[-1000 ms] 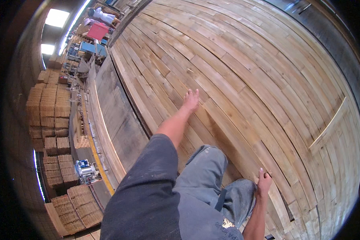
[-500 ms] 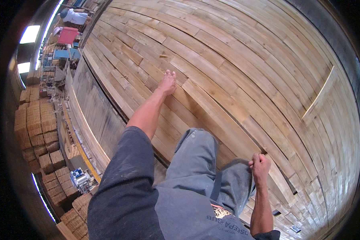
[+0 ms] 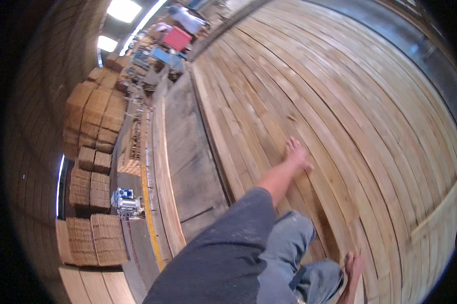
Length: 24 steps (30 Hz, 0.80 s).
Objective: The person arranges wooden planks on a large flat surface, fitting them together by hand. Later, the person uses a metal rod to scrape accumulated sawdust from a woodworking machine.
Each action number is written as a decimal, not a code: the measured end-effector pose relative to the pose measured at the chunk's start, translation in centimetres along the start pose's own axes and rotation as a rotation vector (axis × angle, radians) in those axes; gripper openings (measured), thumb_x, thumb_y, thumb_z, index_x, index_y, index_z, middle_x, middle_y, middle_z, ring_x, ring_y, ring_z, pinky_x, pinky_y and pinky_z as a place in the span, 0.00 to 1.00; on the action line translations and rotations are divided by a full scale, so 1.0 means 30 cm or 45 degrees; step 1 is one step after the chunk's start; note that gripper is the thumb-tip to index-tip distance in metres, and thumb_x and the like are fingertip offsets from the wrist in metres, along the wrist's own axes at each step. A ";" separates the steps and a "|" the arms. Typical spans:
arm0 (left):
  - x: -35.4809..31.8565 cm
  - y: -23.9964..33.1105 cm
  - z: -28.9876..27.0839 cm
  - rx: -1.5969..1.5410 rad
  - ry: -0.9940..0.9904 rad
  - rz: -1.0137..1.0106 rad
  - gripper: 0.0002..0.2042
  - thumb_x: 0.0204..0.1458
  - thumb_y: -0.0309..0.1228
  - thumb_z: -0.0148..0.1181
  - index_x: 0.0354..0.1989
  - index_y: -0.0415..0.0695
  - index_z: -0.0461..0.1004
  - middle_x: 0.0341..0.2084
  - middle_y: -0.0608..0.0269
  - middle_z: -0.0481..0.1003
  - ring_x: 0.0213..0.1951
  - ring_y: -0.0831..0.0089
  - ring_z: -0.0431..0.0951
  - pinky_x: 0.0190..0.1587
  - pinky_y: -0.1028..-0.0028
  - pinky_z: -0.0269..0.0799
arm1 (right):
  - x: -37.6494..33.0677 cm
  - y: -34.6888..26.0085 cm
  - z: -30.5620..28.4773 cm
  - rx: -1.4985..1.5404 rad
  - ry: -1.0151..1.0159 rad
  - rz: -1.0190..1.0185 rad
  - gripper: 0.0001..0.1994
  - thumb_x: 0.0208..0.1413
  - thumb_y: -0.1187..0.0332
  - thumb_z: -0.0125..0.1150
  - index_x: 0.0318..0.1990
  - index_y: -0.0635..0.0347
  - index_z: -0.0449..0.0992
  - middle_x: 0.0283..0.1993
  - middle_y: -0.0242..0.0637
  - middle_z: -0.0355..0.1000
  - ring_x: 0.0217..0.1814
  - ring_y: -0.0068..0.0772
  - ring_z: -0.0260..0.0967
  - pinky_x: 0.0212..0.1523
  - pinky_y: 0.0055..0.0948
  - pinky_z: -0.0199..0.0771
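My left hand [image 3: 298, 156] rests on the wooden boards [image 3: 335, 121], its arm reaching forward and its fingers stretched out. Nothing shows in its grasp. Nearer my body, beside my bent knee, is my right hand [image 3: 354, 266], low over the boards. Motion blur smears its fingers, so whether it grips a board edge cannot be made out. The long, narrow boards lie side by side in rows across a wide surface. A small wood scrap [image 3: 291, 117] sits beyond my left hand.
A loose pale strip [image 3: 439, 207] lies across the boards at right. To the left are a grey panel [image 3: 195, 157], a yellow rail [image 3: 151, 223], a blue-and-silver machine [image 3: 127, 202] and stacked wood bundles [image 3: 101, 109]. A person in a white top [image 3: 188, 21] is far off.
The view has swung, so the boards and both hands sit farther right and lower in the picture. My left hand stays spread on the boards; my right hand is now blurred.
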<state>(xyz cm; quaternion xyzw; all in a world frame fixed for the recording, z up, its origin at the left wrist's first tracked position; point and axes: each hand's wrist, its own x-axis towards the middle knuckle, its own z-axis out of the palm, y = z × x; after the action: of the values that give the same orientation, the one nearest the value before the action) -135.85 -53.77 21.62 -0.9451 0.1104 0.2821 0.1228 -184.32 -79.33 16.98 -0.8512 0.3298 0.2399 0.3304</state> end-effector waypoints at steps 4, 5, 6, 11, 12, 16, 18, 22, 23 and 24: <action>-0.046 -0.024 -0.005 -0.041 -0.043 -0.077 0.66 0.31 0.60 0.75 0.71 0.30 0.41 0.71 0.29 0.38 0.72 0.39 0.43 0.73 0.55 0.44 | 0.009 -0.034 0.060 0.098 0.156 0.032 0.20 0.60 0.59 0.56 0.23 0.67 0.81 0.20 0.51 0.73 0.23 0.47 0.75 0.28 0.44 0.72; -0.048 -0.018 -0.018 -0.048 -0.040 -0.089 0.65 0.32 0.58 0.75 0.72 0.32 0.41 0.71 0.30 0.39 0.72 0.39 0.43 0.73 0.56 0.43 | 0.014 -0.037 0.083 0.072 0.264 0.028 0.21 0.61 0.59 0.55 0.23 0.69 0.80 0.16 0.48 0.72 0.18 0.44 0.74 0.25 0.42 0.72; -0.042 0.008 -0.057 -0.029 -0.014 -0.154 0.64 0.33 0.57 0.75 0.72 0.33 0.41 0.71 0.32 0.39 0.72 0.41 0.43 0.73 0.57 0.44 | 0.005 -0.032 0.086 -0.217 0.373 -0.034 0.22 0.61 0.57 0.55 0.25 0.69 0.80 0.20 0.51 0.74 0.25 0.48 0.75 0.30 0.43 0.73; 0.002 0.108 0.064 -0.158 0.109 -0.170 0.54 0.43 0.55 0.69 0.71 0.37 0.45 0.72 0.45 0.46 0.73 0.54 0.47 0.73 0.59 0.44 | -0.050 -0.083 -0.003 0.004 0.215 0.359 0.25 0.54 0.39 0.58 0.38 0.51 0.83 0.34 0.46 0.79 0.39 0.50 0.77 0.40 0.48 0.75; -0.028 0.132 0.094 -0.103 0.149 -0.086 0.51 0.46 0.55 0.66 0.70 0.36 0.48 0.72 0.45 0.47 0.73 0.54 0.47 0.73 0.59 0.42 | -0.090 -0.093 -0.052 -0.024 0.202 0.430 0.23 0.55 0.41 0.58 0.32 0.53 0.83 0.30 0.46 0.78 0.37 0.52 0.77 0.39 0.47 0.74; -0.242 0.158 0.151 -0.159 0.255 0.175 0.49 0.52 0.57 0.60 0.70 0.31 0.48 0.71 0.40 0.47 0.73 0.49 0.44 0.73 0.58 0.39 | -0.337 0.126 -0.236 0.456 0.919 0.544 0.20 0.58 0.51 0.60 0.27 0.61 0.78 0.27 0.50 0.74 0.34 0.54 0.73 0.37 0.47 0.71; -0.406 0.339 0.229 -0.136 0.242 0.297 0.53 0.51 0.60 0.60 0.70 0.28 0.42 0.71 0.36 0.45 0.73 0.47 0.42 0.74 0.58 0.38 | -0.487 0.393 -0.228 0.505 1.210 0.837 0.17 0.58 0.55 0.60 0.33 0.62 0.78 0.31 0.50 0.75 0.37 0.50 0.75 0.39 0.44 0.72; -0.720 0.600 0.428 0.001 0.125 0.504 0.57 0.48 0.63 0.60 0.70 0.26 0.41 0.71 0.32 0.43 0.73 0.45 0.40 0.74 0.55 0.36 | -0.851 1.030 -0.045 0.199 1.078 1.565 0.24 0.61 0.54 0.55 0.55 0.65 0.69 0.62 0.58 0.63 0.66 0.58 0.57 0.64 0.48 0.59; -0.790 0.668 0.449 0.002 0.078 0.456 0.58 0.47 0.64 0.60 0.70 0.25 0.40 0.71 0.32 0.42 0.73 0.44 0.40 0.74 0.55 0.35 | -0.894 1.118 -0.028 0.125 1.006 1.652 0.30 0.61 0.52 0.54 0.63 0.67 0.64 0.70 0.59 0.54 0.73 0.60 0.48 0.71 0.47 0.51; -0.823 0.710 0.475 0.046 0.121 0.460 0.59 0.46 0.64 0.61 0.70 0.26 0.40 0.71 0.31 0.40 0.73 0.43 0.39 0.73 0.54 0.36 | -0.962 1.214 0.000 0.014 0.990 1.700 0.35 0.59 0.49 0.55 0.65 0.69 0.60 0.69 0.61 0.55 0.73 0.59 0.50 0.71 0.47 0.51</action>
<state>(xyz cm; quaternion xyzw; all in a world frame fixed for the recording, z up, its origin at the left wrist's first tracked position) -169.15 -66.27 20.28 -0.9198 0.2890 0.2526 0.0818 -229.79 -88.24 20.34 -0.4933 0.8668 0.0703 -0.0199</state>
